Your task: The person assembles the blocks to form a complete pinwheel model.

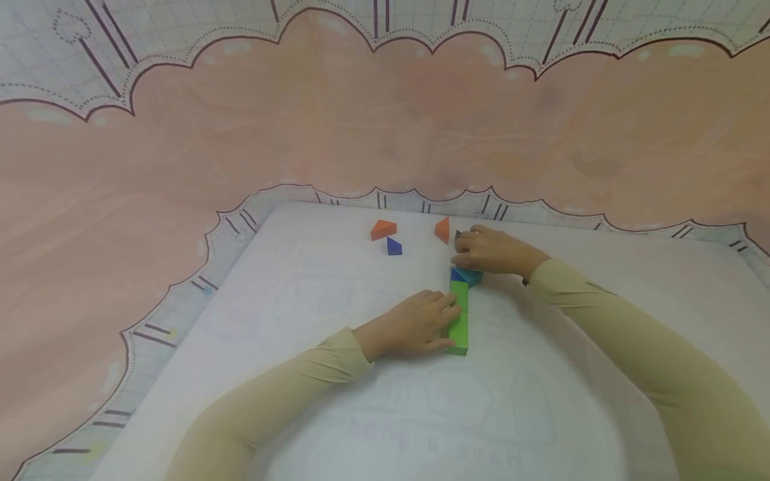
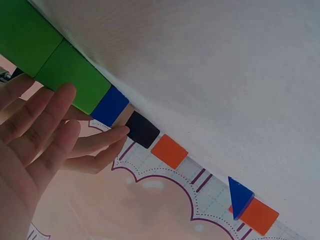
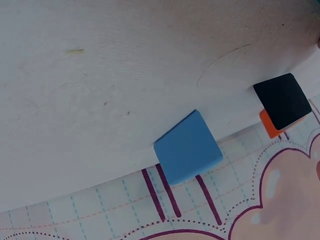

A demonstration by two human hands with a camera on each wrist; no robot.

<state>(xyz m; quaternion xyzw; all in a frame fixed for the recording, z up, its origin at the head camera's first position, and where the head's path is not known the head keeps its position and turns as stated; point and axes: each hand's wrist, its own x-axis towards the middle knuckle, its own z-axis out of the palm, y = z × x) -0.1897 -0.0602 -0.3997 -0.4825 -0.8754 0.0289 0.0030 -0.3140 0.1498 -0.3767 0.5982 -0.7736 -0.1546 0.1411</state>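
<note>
In the head view, two green blocks (image 1: 459, 327) lie end to end on the white surface. My left hand (image 1: 421, 322) lies along their left side, its fingertips touching them. The left wrist view shows these fingers loosely extended. Beyond the green row sit a dark blue block (image 2: 110, 106) and a teal block (image 1: 474, 278). My right hand (image 1: 496, 252) is above and just behind them, beside a black block (image 2: 143, 130). Its fingertips are near the black block's side in the left wrist view. The head view hides what is under its palm and whether it pinches anything.
Near the back edge are two orange blocks (image 1: 383, 230) (image 1: 442, 230) and a small blue block (image 1: 394, 246). A light blue block (image 3: 187, 150) appears in the right wrist view. A patterned cloth (image 1: 385, 127) hangs behind the white surface (image 1: 301, 267).
</note>
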